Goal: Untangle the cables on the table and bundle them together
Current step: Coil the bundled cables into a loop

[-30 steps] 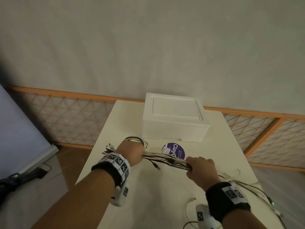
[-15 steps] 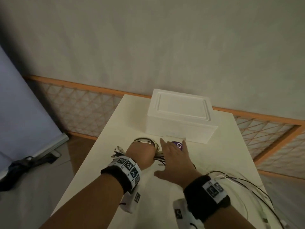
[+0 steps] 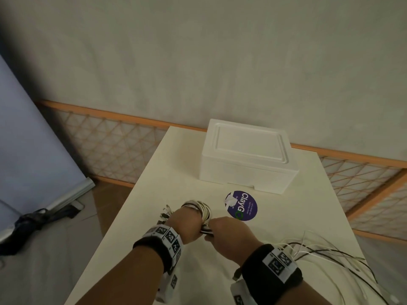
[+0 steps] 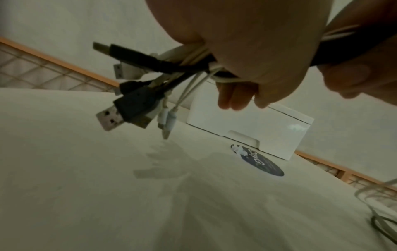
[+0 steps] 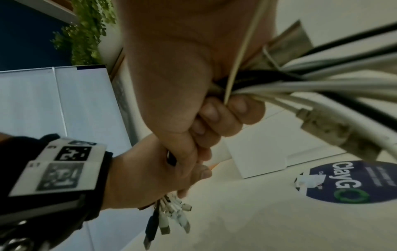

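Head view, lower centre: the left hand point(image 3: 187, 223) is fisted around looped black and white cables point(image 3: 203, 211) over the table point(image 3: 136, 238). Right-wrist view, upper centre: the right hand point(image 5: 193, 71) clenches the same smooth cords.

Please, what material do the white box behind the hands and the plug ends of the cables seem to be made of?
White box: probably expanded foam, with a matte, softly moulded lid and rounded edges.
Plug ends: apparently dark and white plastic housings with dull grey metal tips; one open tip shows its inner contacts.
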Motion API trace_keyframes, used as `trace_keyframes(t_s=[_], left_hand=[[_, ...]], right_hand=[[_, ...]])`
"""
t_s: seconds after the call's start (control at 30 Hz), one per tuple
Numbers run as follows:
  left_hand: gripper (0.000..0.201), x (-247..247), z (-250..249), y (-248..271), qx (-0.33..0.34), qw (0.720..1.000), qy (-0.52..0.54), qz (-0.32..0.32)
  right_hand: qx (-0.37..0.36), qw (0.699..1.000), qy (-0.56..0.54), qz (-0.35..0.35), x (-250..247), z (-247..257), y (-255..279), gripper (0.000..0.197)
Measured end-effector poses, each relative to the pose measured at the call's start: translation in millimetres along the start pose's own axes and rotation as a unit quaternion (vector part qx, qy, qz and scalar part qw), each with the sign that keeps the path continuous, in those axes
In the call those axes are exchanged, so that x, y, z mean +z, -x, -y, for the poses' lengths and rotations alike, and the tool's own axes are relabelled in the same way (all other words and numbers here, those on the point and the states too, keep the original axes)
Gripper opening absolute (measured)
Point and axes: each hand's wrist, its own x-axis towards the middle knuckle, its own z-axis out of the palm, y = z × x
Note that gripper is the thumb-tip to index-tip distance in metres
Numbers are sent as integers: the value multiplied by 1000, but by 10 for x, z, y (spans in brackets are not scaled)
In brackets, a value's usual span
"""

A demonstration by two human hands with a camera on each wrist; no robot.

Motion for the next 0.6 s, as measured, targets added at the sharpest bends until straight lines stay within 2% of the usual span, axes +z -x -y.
trace_keyframes(t_s=[0.13,0.23,0.33,0.43,0.53,0.6], left_hand=[[2,-21,66,-21,-37,999,-24,16],[11,-117,237,-7,-102,995,-19,9],[21,-208,308,-19,-125,992,-16,-10],[22,-286,226,-73,-129,991,-28,-22],[18,-413,144,-112,-133,989,-29,-60],[16,-529,144,-112,-133,986,-14,-103]], right_hand=[[25,998,-37,-33,57,-20,87,29],[38,987,-93,-128,37,-241,189,31],[24,984,-39,-172,116,-472,217,29],[87,976,-42,-194,179,-519,122,33],[130,976,-23,-173,252,-610,96,45],[202,976,-23,-83,372,-727,165,46]])
